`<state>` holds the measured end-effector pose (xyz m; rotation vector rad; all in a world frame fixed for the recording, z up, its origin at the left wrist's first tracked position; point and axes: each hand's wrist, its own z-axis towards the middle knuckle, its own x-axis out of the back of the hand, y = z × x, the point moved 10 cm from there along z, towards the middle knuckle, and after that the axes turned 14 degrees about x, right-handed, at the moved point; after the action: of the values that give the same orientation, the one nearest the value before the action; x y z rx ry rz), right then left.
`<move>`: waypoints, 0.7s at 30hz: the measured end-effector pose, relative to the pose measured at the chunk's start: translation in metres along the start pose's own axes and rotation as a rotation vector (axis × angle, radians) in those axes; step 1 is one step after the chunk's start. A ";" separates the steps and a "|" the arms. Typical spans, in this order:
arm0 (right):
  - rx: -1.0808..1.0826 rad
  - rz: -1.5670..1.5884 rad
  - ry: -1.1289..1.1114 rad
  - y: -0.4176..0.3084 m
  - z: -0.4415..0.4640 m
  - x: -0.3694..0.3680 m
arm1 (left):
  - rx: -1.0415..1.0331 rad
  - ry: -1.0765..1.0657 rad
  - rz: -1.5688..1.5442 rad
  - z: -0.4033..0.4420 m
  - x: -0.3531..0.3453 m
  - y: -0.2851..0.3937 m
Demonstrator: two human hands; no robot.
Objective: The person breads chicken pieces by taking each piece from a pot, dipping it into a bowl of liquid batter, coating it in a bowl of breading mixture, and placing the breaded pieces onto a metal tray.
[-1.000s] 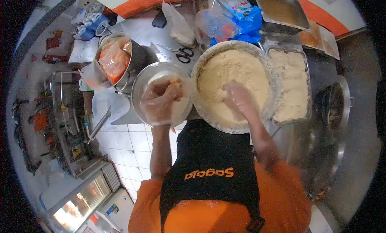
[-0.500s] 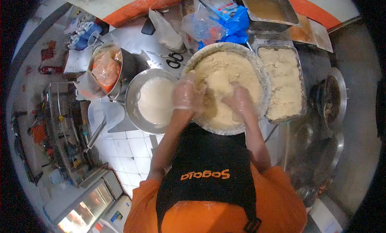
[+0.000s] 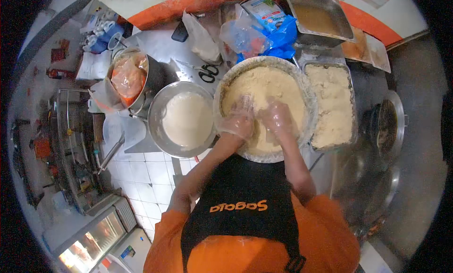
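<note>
Both hands are inside a large round bowl [image 3: 310, 108] of pale yellow crumbly flour [image 3: 269, 82], and both wear thin clear gloves. My left hand [image 3: 239, 119] is in the flour on the bowl's left side, its fingers blurred and partly hidden. My right hand [image 3: 277, 118] is close beside it, with fingers bent down into the flour. Whether either hand holds anything cannot be made out. Left of this bowl stands a metal bowl [image 3: 157, 131] with white batter [image 3: 187, 119]. A tray [image 3: 350, 77] filled with flour-coated pieces [image 3: 332, 101] stands to the right.
A pot [image 3: 153, 79] with a plastic bag of orange food is at the left, near a clear jug [image 3: 132, 129]. Black-handled scissors [image 3: 207, 74], a phone [image 3: 180, 32] and blue bags [image 3: 283, 42] lie behind. A deep metal pan [image 3: 323, 20] stands at the back right.
My left hand has moved right, from over the batter bowl into the flour beside my right hand. My right hand has stayed in the flour bowl.
</note>
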<state>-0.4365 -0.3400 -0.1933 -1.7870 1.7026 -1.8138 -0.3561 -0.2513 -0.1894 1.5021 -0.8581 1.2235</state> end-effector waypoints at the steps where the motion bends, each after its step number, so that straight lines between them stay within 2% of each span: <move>1: 0.319 -0.260 0.258 -0.036 -0.002 0.025 | -0.006 0.088 0.006 -0.007 0.008 0.000; 2: 0.636 -0.523 0.519 -0.075 -0.020 0.038 | -0.014 0.179 0.010 -0.010 0.015 -0.001; 3: 0.633 -0.525 0.523 -0.077 -0.018 0.037 | -0.020 0.180 0.009 -0.003 0.017 0.000; 5: 0.790 -1.017 0.439 -0.099 -0.019 0.014 | 0.141 -0.388 0.057 0.014 -0.021 -0.009; 6: 0.791 -1.030 0.448 -0.089 -0.009 0.021 | 0.135 -0.375 0.055 0.023 0.001 -0.006; 8: 0.220 -0.498 -0.127 0.005 0.025 -0.002 | 0.294 -0.621 -0.047 0.004 0.024 -0.019; 9: 0.224 -0.502 -0.121 0.001 0.027 0.001 | 0.293 -0.612 -0.046 -0.001 0.028 -0.026; 11: 0.275 -0.447 0.301 -0.023 0.021 0.043 | 0.365 -0.177 -0.689 -0.005 0.075 -0.045; 12: 0.267 -0.449 0.303 -0.027 0.020 0.041 | 0.359 -0.183 -0.692 -0.009 0.076 -0.051; 14: 0.034 -0.035 0.098 -0.003 0.024 0.023 | 0.256 0.117 -0.608 -0.009 0.103 -0.057; 15: 0.007 -0.054 0.115 -0.003 0.018 0.029 | 0.232 0.107 -0.635 -0.010 0.089 -0.068; 17: 0.133 0.142 0.337 -0.016 0.006 0.054 | 0.106 0.122 -0.831 -0.012 0.059 -0.089; 18: 0.126 0.131 0.345 -0.020 0.000 0.066 | 0.096 0.120 -0.843 -0.010 0.064 -0.080; 20: 0.069 0.180 0.392 -0.032 -0.013 0.086 | 0.402 -0.121 -1.173 -0.013 0.066 -0.084; 21: 0.073 0.184 0.384 -0.034 -0.015 0.085 | 0.411 -0.116 -1.171 -0.014 0.086 -0.077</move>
<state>-0.4537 -0.3768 -0.1102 -1.2649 1.8188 -2.2061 -0.2671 -0.2120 -0.1250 1.9466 0.2914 0.4169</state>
